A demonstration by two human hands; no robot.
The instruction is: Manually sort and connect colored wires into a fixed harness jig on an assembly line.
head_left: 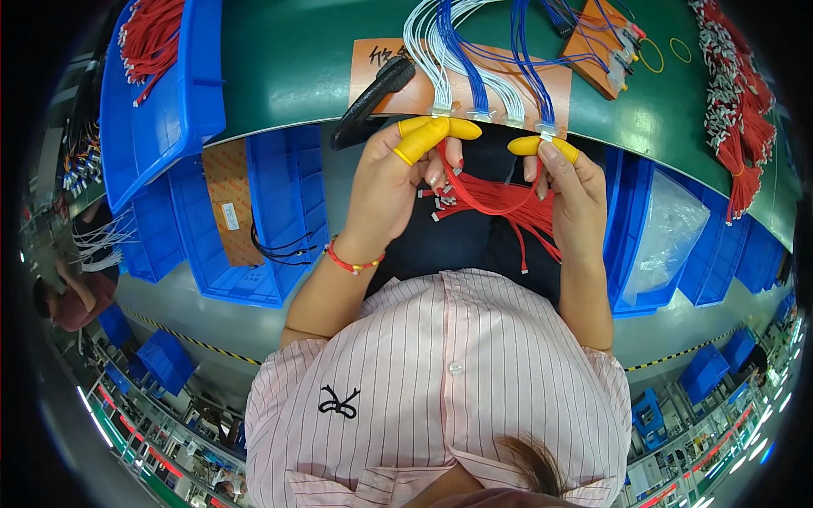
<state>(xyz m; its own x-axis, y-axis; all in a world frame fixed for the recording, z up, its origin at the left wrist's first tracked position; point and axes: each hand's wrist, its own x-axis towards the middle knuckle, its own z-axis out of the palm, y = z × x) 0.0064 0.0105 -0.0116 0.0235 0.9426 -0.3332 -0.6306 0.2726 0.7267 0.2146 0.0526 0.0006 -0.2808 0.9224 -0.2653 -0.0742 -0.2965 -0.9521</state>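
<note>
At the near edge of the table, my left hand (391, 173) is closed, with yellow finger cots on the thumb and a finger. It pinches one end of a red cable (484, 206) close to a white connector (441, 111) with white wires. My right hand (577, 190), also in yellow cots, grips the cable's other end just under a connector (547, 129) with blue wires (522, 51). Between the hands the cable hangs in a loop. Whether its ends sit inside the connectors is hidden by my fingers. More red cables (527, 218) with white plugs lie across my lap.
A black-handled tool (373, 102) rests on an orange board (373, 56) at the table edge. An orange block (593, 52) stands beyond my right hand. Red cable bundles lie in a blue bin (207, 93) at left and on the right side (738, 127). Blue crates (296, 178) stand below.
</note>
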